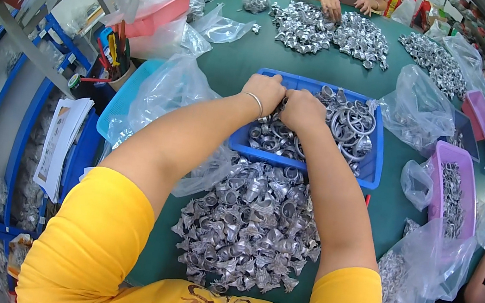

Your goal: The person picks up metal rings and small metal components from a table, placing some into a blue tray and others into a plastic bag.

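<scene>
My left hand [265, 94] and my right hand [302, 111] meet side by side over a blue plastic tray [375, 154]. Fingers on both are curled inward and closed; whatever they pinch is hidden behind my knuckles. Silvery metal castings [350, 121], some with large rings, fill the tray beneath and around my hands. Between my forearms, on the near side of the tray, a broad heap of grey metal castings [249, 223] with hollow cups and jagged ends is spread on the green table [231, 63].
Clear plastic bags [179, 86] drape over a turquoise bin [119, 102] on my left, near a pen holder [118, 70]. Pink bins [470, 209] and bags line the right. Across the table, another person's hands [331, 6] touch metal piles [302, 26]. Someone's arm [482, 288] shows at right.
</scene>
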Motion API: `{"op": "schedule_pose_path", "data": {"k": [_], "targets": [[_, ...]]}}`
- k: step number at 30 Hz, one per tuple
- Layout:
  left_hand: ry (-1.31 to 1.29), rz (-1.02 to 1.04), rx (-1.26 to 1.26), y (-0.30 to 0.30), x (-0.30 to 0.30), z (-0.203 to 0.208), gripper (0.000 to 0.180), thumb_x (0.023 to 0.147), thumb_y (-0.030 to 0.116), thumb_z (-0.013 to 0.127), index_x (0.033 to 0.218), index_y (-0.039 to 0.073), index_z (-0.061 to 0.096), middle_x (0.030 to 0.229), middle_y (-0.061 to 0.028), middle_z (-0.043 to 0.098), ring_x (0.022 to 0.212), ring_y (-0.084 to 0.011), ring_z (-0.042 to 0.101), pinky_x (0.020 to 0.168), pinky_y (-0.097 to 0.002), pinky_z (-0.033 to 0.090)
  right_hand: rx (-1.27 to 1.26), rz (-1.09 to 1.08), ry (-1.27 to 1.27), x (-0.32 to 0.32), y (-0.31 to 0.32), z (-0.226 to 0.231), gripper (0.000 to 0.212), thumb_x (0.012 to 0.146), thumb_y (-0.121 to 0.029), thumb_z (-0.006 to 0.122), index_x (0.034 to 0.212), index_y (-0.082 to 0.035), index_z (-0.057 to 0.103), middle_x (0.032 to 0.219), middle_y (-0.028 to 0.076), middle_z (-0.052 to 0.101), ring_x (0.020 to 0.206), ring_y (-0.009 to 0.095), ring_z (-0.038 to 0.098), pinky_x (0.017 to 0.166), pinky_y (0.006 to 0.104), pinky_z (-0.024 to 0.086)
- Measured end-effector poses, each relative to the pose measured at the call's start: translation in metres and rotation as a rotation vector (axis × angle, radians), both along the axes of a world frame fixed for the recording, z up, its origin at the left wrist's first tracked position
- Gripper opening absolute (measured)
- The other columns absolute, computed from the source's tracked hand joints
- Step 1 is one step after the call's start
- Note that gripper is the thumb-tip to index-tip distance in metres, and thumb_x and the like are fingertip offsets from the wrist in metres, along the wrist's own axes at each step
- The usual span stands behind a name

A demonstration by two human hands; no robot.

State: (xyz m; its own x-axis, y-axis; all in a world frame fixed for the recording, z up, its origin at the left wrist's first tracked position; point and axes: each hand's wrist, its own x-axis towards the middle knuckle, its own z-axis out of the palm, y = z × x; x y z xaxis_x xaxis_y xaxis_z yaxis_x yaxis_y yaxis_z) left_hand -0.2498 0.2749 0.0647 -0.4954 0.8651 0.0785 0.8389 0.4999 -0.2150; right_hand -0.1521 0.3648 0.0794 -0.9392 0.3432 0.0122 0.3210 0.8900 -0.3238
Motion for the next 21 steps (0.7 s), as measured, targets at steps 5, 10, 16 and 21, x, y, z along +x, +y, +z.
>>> {"op": "schedule_pose_path", "data": {"k": [5,10,16,21], "targets": [[0.008,-0.006,0.07,-0.008,-0.003,0.001,0.013,0.079,0.017,0.059,0.089,0.011,0.064,0.093,-0.0123,0.06,0.086,-0.0296,0.062,0.071,-0.0403,0.051,0.11,-0.005,0.028,-0.007,0.004,-0.015,0.03,0.075,-0.015,0.063,0.104,-0.007,0.064,0.102,0.016,0.064,0.099,0.03,0.062,0.087,0.0399,0.049],[-0.864,0.451,0.974,-0.013,0.004,0.027,0.02,0.086,0.028,0.06,0.099,0.013,0.06,0.084,-0.0053,0.057,0.073,-0.0223,0.059,0.061,-0.0359,0.047,-0.753,-0.083,0.447,-0.003,0.031,-0.01,0.024,0.071,-0.015,0.066,0.093,-0.007,0.061,0.085,0.012,0.066,0.077,0.025,0.065,0.062,0.0385,0.051],[-1.545,0.538,1.284,-0.057,0.074,0.056,0.022,0.094,0.034,0.049,0.1,0.014,0.053,0.079,0.0012,0.052,0.066,-0.0113,0.051,0.06,-0.0271,0.042,-2.074,0.19,0.453,0.009,0.055,-0.004,0.028,0.079,-0.021,0.057,0.104,-0.009,0.053,0.079,0.012,0.062,0.064,0.02,0.062,0.045,0.0289,0.046],[-1.099,0.083,0.979,-0.11,0.105,0.039,0.024,0.096,0.031,0.043,0.101,0.008,0.05,0.083,-0.0021,0.057,0.078,-0.0116,0.052,0.072,-0.0263,0.042,-2.315,0.307,0.441,0.04,0.055,-0.006,0.026,0.08,-0.02,0.055,0.104,-0.01,0.052,0.086,0.017,0.06,0.065,0.025,0.061,0.045,0.03,0.046]]}}
